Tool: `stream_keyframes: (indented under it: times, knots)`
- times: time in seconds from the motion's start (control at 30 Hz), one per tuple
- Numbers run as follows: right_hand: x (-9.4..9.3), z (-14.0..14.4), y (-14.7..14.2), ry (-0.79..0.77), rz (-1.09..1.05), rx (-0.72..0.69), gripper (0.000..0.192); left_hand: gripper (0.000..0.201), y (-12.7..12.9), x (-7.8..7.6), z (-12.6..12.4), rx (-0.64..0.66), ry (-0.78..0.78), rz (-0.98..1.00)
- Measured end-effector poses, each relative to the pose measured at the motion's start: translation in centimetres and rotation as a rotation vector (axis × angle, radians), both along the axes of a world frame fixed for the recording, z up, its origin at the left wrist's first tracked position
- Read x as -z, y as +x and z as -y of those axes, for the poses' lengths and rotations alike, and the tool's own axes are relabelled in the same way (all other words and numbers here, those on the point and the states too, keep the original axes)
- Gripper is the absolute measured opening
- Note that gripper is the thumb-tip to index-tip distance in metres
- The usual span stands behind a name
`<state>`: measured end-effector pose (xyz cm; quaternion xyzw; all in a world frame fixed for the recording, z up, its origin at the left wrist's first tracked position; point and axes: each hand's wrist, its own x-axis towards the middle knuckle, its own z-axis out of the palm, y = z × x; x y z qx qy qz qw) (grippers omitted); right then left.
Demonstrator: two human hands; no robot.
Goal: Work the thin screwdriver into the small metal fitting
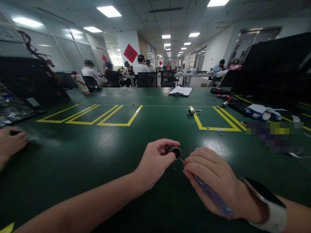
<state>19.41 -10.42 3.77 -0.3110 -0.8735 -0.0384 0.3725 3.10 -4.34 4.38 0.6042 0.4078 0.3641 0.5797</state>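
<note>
My left hand (155,161) is closed around a small hollow metal cylinder (176,152), its round opening turned toward me. My right hand (211,174) grips a screwdriver with a translucent blue-purple handle (213,195). The thin metal shaft points up and left, and its tip is at the rim of the cylinder; whether it goes inside I cannot tell. On the green table below the cylinder lies a small dark nut-like ring (173,169). A metal part with a round cup and a thin stem (193,111) rests farther off, by the yellow tape.
Another person's hand (13,142) rests at the left edge. Tiny parts (220,134) lie right of centre. Gloves (263,111), a red-handled screwdriver (223,96) and a clipboard (181,91) sit farther back. Black equipment (31,84) stands at left, and a white bottle (81,83) behind it.
</note>
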Motion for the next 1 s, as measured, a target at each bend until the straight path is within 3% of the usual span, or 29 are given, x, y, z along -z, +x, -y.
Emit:
stream_keyframes:
  times: [0.6,1.0]
  knots:
    - [-0.03,0.11,-0.17,0.093,0.049,0.031,0.011,0.028,0.04,-0.01,0.21,-0.022,-0.039,0.032]
    - [0.02,0.13,-0.07,0.049,0.074,0.016,0.012,0.026,0.13,0.16,0.1,-0.036,-0.052,0.048]
